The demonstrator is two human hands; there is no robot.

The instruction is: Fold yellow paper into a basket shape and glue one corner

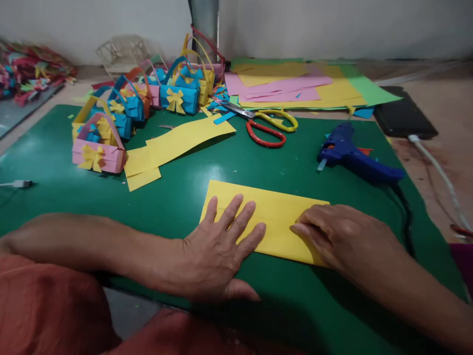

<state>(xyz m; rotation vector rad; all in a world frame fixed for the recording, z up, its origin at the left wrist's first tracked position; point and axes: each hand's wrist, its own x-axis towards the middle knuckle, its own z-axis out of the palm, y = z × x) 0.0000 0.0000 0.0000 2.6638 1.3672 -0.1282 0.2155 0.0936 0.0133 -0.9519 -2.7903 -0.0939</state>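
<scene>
A folded sheet of yellow paper (pixel 277 204) lies on the green tabletop in front of me. My left hand (pixel 221 256) rests flat on its left part, fingers spread and holding nothing. On the paper's right part, my right hand (pixel 332 231) is closed, with its fingers curled and the thumb tip against the sheet. The inside of that hand is hidden, so I cannot tell whether anything is in it. A faint crease runs lengthwise along the paper between the hands.
Beyond the paper lie yellow strips (pixel 185 143), scissors (pixel 266 135) and a blue glue gun (pixel 343 153). Several small paper baskets (pixel 98 153) with bows stand at the back left. Stacked coloured sheets (pixel 281 86) and a black phone (pixel 406 113) are at the back right.
</scene>
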